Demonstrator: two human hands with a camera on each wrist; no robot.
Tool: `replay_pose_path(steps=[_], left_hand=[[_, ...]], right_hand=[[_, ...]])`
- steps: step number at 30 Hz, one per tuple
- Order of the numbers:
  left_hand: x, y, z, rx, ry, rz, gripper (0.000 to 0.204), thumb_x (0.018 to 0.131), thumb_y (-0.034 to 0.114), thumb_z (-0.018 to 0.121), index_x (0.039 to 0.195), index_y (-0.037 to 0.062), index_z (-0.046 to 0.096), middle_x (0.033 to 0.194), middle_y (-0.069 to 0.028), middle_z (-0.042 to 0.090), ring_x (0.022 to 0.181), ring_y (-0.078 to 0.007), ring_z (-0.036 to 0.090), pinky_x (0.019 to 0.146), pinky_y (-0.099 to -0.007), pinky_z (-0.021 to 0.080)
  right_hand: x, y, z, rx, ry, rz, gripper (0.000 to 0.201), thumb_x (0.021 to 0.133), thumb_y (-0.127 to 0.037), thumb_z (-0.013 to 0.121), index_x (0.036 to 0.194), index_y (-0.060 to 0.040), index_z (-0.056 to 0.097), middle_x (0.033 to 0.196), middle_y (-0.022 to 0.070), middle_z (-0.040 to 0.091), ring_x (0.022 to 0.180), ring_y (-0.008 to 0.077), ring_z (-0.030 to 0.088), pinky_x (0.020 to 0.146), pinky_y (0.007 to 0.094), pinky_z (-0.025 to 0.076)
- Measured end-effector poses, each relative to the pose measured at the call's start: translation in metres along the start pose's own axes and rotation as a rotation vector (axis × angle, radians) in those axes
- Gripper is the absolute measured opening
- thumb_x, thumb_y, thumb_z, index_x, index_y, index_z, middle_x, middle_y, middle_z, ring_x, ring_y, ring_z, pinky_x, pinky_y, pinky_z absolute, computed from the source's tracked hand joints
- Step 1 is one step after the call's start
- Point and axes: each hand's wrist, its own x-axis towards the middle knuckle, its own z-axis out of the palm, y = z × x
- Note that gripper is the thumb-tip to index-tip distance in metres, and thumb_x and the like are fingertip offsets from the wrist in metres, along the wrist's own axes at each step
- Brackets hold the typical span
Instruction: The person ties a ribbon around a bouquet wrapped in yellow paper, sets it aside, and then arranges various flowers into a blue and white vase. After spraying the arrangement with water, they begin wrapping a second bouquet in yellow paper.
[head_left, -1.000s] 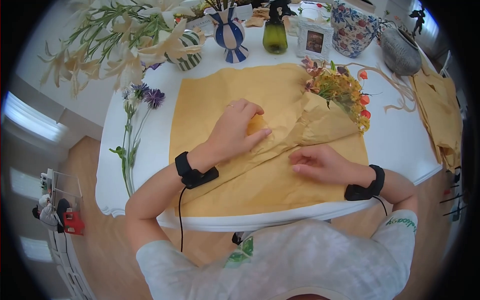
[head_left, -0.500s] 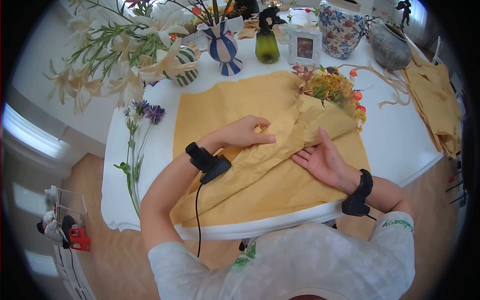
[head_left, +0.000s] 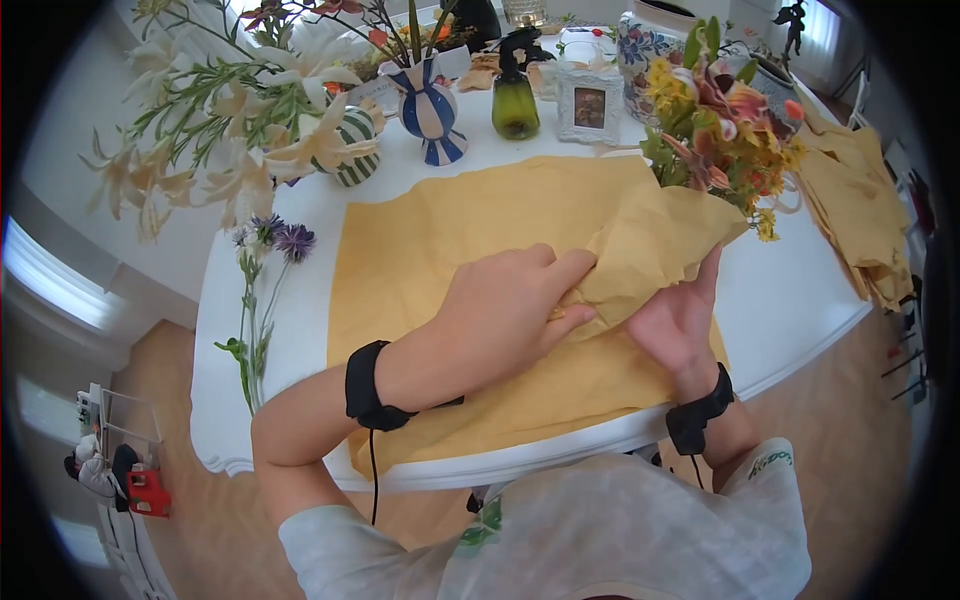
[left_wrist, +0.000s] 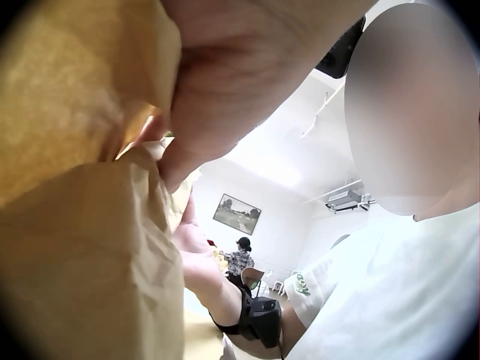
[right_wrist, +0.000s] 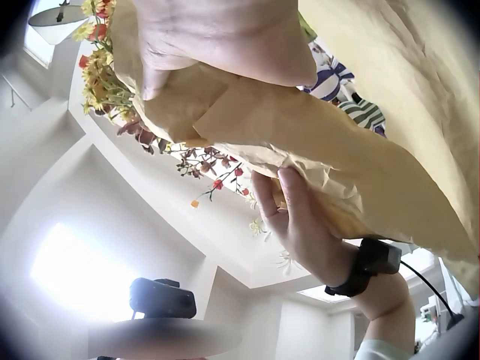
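Observation:
A bouquet of yellow, pink and orange flowers [head_left: 725, 125] stands tilted up in a cone of tan wrapping paper [head_left: 660, 245]. My left hand [head_left: 500, 315] pinches the paper's near edge between thumb and fingers, around the bouquet's lower part. From the right, my right hand [head_left: 680, 320] cups the wrapped bundle, palm against the paper and thumb along its side; its other fingers are largely hidden. In the right wrist view the right hand [right_wrist: 225, 37] lies across the paper, and the left hand [right_wrist: 304, 221] grips a fold farther down. Paper hides the stems.
Under the bundle, a tan sheet [head_left: 420, 240] spreads over the white table [head_left: 790, 320]. Purple flowers [head_left: 290, 243] lie left. Behind stand a striped vase [head_left: 430, 110], green bottle [head_left: 515, 110], picture frame [head_left: 588, 108] and floral pot [head_left: 640, 50]. More paper [head_left: 855, 200] hangs at right.
The bouquet has risen from lying on the sheet to a tilted, upright pose. My left hand has moved right with the paper edge; my right hand has gone under and around the bundle.

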Motion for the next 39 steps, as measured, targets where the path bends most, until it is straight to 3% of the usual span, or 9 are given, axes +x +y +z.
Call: replay_pose_path(steps=[8,12,15,19,21,25,31,33,39], left_hand=[[0.017,-0.054,-0.006,-0.254,0.000,-0.128,0.026,0.079,0.020,0.062,0.100,0.0064,0.056,0.090,-0.0049,0.059,0.067,-0.0157,0.053,0.060,-0.0254,0.042],[0.012,-0.054,-0.001,0.261,0.471,0.176,0.028,0.079,0.023,0.060,0.098,0.0029,0.056,0.077,-0.0125,0.055,0.072,-0.0242,0.053,0.066,-0.0329,0.044],[0.004,-0.042,0.002,-0.798,-0.309,-0.365,0.041,0.089,0.037,0.048,0.106,-0.0005,0.053,0.106,-0.0116,0.053,0.097,-0.0140,0.048,0.081,-0.0287,0.040],[-0.012,-0.051,0.023,-0.745,-0.703,-0.428,0.048,0.093,0.043,0.032,0.108,0.0022,0.052,0.096,-0.0020,0.056,0.090,-0.0086,0.049,0.078,-0.0259,0.042],[-0.021,-0.049,0.025,-1.392,-0.744,-0.397,0.056,0.094,0.042,0.023,0.130,0.0006,0.034,0.130,-0.0093,0.040,0.114,-0.0148,0.042,0.096,-0.0270,0.034],[-0.024,-0.054,0.028,-1.426,-0.831,-0.343,0.055,0.095,0.041,0.024,0.131,0.0006,0.030,0.132,-0.0089,0.038,0.116,-0.0145,0.041,0.097,-0.0269,0.033],[-0.022,-0.031,0.010,-0.883,-0.190,-0.410,0.047,0.088,0.037,0.047,0.116,-0.0007,0.043,0.114,-0.0105,0.048,0.104,-0.0202,0.047,0.086,-0.0342,0.039],[-0.033,-0.015,-0.001,-0.211,0.244,0.011,0.048,0.075,0.033,0.064,0.108,0.0026,0.046,0.105,-0.0116,0.048,0.096,-0.0259,0.047,0.081,-0.0368,0.038],[-0.072,0.004,0.036,0.516,0.045,0.269,0.064,0.062,0.025,0.068,0.120,0.0122,0.045,0.114,-0.0119,0.042,0.106,-0.0268,0.041,0.085,-0.0374,0.036]], right_hand=[[-0.006,-0.002,0.012,-0.188,-0.041,-0.081,0.052,0.085,-0.038,0.048,0.125,-0.0070,0.038,0.122,0.0132,0.044,0.115,0.0266,0.041,0.097,0.0421,0.036],[-0.001,0.000,0.004,-0.130,0.094,-0.164,0.050,0.086,-0.035,0.047,0.125,-0.0048,0.036,0.123,0.0138,0.044,0.114,0.0267,0.043,0.095,0.0419,0.038],[0.002,0.001,0.000,-0.197,0.060,-0.143,0.050,0.087,-0.034,0.047,0.126,-0.0044,0.036,0.123,0.0135,0.043,0.115,0.0273,0.042,0.096,0.0412,0.037],[0.002,0.001,-0.001,-0.231,0.070,-0.176,0.051,0.087,-0.032,0.047,0.128,-0.0034,0.034,0.125,0.0140,0.042,0.117,0.0272,0.041,0.097,0.0409,0.037],[-0.001,-0.005,-0.014,-0.314,0.032,-0.134,0.045,0.088,-0.036,0.048,0.124,-0.0098,0.041,0.123,0.0041,0.048,0.113,0.0219,0.045,0.096,0.0386,0.037],[-0.004,-0.021,-0.025,-0.406,0.037,-0.102,0.041,0.086,-0.024,0.052,0.122,-0.0066,0.043,0.117,0.0056,0.052,0.107,0.0221,0.051,0.091,0.0377,0.042],[-0.005,-0.024,-0.012,-0.373,-0.085,-0.063,0.036,0.087,-0.016,0.051,0.118,0.0013,0.044,0.112,0.0105,0.054,0.099,0.0202,0.056,0.085,0.0337,0.047],[-0.001,-0.022,-0.012,-0.282,0.015,-0.091,0.032,0.089,-0.016,0.047,0.116,0.0016,0.045,0.111,0.0118,0.054,0.100,0.0200,0.055,0.085,0.0336,0.047],[0.011,-0.017,-0.008,-0.302,0.250,-0.173,0.032,0.090,-0.018,0.047,0.117,-0.0004,0.046,0.112,0.0098,0.054,0.104,0.0200,0.053,0.089,0.0335,0.044]])
